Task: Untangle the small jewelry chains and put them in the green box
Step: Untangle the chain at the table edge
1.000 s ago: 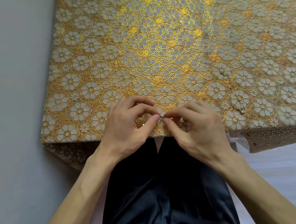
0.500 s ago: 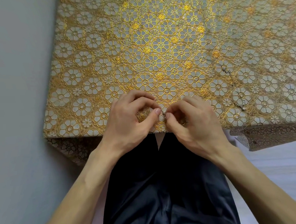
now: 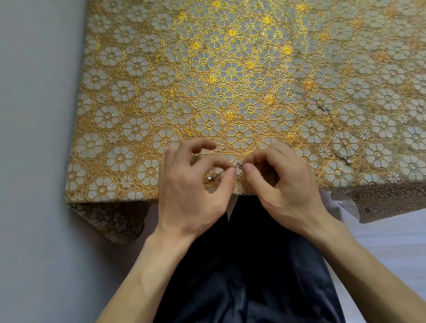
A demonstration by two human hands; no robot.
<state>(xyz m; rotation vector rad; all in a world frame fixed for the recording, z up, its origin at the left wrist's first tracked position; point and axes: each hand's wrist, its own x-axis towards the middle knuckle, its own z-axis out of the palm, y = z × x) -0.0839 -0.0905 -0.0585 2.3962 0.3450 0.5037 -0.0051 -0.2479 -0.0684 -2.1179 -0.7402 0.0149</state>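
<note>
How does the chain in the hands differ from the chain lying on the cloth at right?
The held chain is pinched between the left hand and the right hand at the near edge; the loose chain lies untouched on the cloth. The held chain shows only short bits between fingers; the loose chain runs out in a long line. Both look thin and silvery, with small charms.

text: I read 0 words from my remote seat | labels, brands: 0 | numbers, signs: 0 | gold flower-patterned lace tablecloth (image 3: 231, 71): pattern only, no lettering
</note>
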